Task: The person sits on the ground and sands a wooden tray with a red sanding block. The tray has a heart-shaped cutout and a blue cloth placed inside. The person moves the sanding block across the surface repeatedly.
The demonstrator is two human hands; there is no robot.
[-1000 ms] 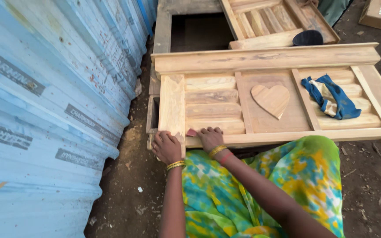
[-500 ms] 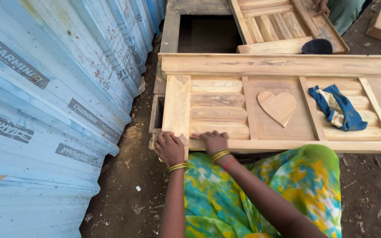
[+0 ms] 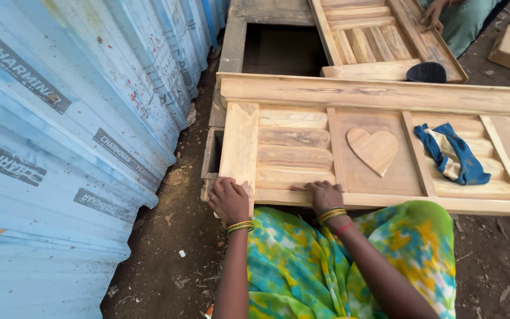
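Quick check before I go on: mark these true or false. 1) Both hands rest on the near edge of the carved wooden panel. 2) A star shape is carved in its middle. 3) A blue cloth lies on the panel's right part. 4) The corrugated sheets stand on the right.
1) True: the left hand and right hand rest on the near edge of the wooden panel.
2) False: it is a wooden heart.
3) True: the blue cloth lies there.
4) False: the blue corrugated sheets stand on the left.
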